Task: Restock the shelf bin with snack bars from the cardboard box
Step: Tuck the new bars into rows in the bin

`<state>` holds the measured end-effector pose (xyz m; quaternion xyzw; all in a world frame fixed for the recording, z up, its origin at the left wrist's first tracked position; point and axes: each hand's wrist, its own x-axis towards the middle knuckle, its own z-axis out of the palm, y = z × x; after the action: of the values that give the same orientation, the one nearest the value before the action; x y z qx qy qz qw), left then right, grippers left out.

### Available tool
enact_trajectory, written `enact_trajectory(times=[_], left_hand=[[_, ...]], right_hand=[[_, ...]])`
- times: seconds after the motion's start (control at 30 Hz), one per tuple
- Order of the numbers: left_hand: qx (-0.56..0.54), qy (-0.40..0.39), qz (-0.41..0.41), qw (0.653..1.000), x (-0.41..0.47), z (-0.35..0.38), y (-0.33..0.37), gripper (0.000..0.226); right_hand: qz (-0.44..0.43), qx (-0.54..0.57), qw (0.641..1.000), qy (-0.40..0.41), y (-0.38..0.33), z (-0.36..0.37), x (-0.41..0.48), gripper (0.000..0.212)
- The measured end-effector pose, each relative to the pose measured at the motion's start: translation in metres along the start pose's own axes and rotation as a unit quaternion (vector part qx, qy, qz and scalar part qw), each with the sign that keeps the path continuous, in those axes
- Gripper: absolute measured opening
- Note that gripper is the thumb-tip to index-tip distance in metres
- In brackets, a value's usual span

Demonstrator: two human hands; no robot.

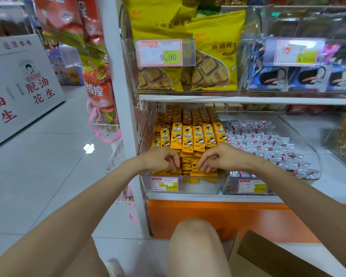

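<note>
- Reaching into the front of the clear shelf bin (200,186) on the lower shelf, I have both hands side by side and near each other, not touching.
- My left hand (161,159) is knuckles up, its fingers (174,163) curled down, tips on the yellow snack bars (188,136) lying flat at the front.
- My right hand (216,159) mirrors it, curled fingertips (205,167) down on the same flat layer.
- Whether either hand pinches a bar or only presses on it, I cannot tell.
- Behind my hands the bars stand upright in rows, filling the bin to the back.
- A price label (164,183) sits on the bin's front wall at the left.
- The cardboard box (268,256) is on the floor at my lower right, beside my bare knee (196,232); its inside is out of view.
- Just right of my bin, another clear bin holds silver-and-pink wrapped sweets (268,140).
</note>
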<state>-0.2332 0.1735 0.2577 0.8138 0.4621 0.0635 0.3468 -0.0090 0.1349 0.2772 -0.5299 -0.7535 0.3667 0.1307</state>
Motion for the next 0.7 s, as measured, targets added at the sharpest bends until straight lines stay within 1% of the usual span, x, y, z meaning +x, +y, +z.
enact_trajectory(times=[0.07,0.17,0.23,0.37,0.47,0.5,0.57,0.63,0.7], left_hand=[[-0.010,0.001,0.021,1.000,0.002,0.000,0.008,0.027],[-0.022,0.035,0.027,0.999,0.008,-0.001,0.017,0.033],[-0.023,0.045,0.024,0.998,0.012,-0.002,0.019,0.035],[-0.007,0.044,0.020,0.999,0.013,-0.002,0.019,0.031],[0.004,0.055,0.022,0.998,0.004,-0.001,0.013,0.022],[0.008,0.072,0.021,0.997,-0.002,-0.001,0.011,0.018],[0.030,0.145,0.017,0.989,-0.012,-0.001,0.004,0.016],[0.060,0.246,0.010,0.967,-0.019,0.001,-0.003,0.021],[0.078,0.314,0.000,0.946,-0.022,0.003,-0.008,0.035]], right_hand=[[-0.020,0.000,0.999,0.028,-0.003,0.003,0.004,0.026],[-0.014,0.012,0.996,0.082,-0.003,0.001,0.012,0.027],[-0.003,0.033,0.996,0.088,-0.004,0.000,0.015,0.027],[-0.001,0.026,0.995,0.093,-0.004,0.001,0.016,0.024],[-0.007,0.028,0.997,0.066,-0.003,0.001,0.011,0.025],[-0.015,0.037,0.997,0.059,-0.004,0.000,0.008,0.026],[-0.041,0.053,0.995,0.072,-0.005,-0.001,0.004,0.028],[-0.069,0.053,0.989,0.122,-0.004,-0.002,0.002,0.029],[-0.113,0.008,0.972,0.207,0.000,-0.003,0.003,0.028]])
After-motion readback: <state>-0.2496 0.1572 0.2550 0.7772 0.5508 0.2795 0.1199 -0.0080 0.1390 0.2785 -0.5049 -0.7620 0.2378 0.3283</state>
